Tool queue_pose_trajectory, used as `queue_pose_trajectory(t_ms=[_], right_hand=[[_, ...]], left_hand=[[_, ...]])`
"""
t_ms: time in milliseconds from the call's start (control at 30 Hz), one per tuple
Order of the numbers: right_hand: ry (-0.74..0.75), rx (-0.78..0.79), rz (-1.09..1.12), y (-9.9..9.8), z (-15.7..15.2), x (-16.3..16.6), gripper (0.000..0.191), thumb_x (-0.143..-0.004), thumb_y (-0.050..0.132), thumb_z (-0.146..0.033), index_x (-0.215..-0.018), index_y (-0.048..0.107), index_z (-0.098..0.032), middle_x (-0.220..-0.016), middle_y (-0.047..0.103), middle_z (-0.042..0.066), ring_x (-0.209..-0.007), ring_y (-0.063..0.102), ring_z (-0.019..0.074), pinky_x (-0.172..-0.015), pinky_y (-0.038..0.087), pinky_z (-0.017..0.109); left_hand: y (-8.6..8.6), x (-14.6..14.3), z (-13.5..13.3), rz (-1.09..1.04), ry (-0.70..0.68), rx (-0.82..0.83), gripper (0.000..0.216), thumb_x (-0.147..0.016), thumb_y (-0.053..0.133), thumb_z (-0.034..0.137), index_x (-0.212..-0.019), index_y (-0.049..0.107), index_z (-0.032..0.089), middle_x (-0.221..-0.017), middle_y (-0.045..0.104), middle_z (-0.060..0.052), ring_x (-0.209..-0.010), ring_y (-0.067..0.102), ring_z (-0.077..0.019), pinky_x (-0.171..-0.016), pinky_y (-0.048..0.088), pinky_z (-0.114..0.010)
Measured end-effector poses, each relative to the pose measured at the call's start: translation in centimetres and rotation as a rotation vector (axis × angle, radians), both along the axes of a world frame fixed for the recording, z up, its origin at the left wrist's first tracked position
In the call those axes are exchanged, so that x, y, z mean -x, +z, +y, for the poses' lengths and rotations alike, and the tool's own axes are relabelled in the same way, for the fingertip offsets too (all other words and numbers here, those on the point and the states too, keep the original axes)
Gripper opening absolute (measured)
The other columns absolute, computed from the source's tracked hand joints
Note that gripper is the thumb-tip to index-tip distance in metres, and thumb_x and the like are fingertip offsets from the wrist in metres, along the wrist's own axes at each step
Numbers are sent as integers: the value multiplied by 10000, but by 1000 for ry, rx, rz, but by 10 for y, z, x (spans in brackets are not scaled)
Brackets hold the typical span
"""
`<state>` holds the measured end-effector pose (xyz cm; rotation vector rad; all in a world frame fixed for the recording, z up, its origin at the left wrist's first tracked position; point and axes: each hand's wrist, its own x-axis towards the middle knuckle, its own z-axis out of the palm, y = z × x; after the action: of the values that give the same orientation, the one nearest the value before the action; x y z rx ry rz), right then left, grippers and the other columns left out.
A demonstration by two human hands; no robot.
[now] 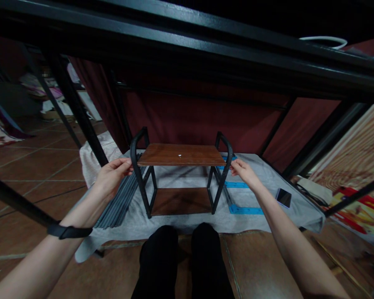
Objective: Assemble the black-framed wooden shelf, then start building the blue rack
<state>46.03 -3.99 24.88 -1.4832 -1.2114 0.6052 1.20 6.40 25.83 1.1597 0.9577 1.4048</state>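
On grey cloth, wood-grained two-tier rack, left hand and right hand pinching curved tube sides

The shelf stands on the cloth. Rods lie left of it. Strips lie right of it, and a phone lies farther right.

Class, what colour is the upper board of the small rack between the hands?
The upper board is reddish brown, best seen in the head view.
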Motion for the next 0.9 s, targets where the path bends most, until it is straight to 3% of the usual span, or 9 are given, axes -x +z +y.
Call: queue_pose_trajectory(t_ms=[200,467,900], right_hand=[[15,107,154,13,-2,5,376,-728,714,-523,-681,543,-191,-611,579,11,-522,526,103,-483,473,218],[16,195,201,27,-3,10,256,-817,674,-338,-673,529,-183,-560,560,-14,-461,500,75,-461,458,187],[-14,136,195,22,-11,14,155,-869,585,-269,-755,510,-197,-614,554,-41,-472,503,70,-451,454,170]], left_hand=[[-4,3,6,8,-33,-14,361,-560,874,321,-804,695,124,-708,668,-16,-610,560,-85,-601,466,-186],[-8,5,10,-26,-49,-11,390,-547,890,333,-817,697,129,-709,669,-8,-619,576,-82,-590,477,-158],[-8,5,11,-1,-48,23,399,-539,892,348,-824,696,149,-721,667,-6,-616,587,-86,-566,500,-137]])
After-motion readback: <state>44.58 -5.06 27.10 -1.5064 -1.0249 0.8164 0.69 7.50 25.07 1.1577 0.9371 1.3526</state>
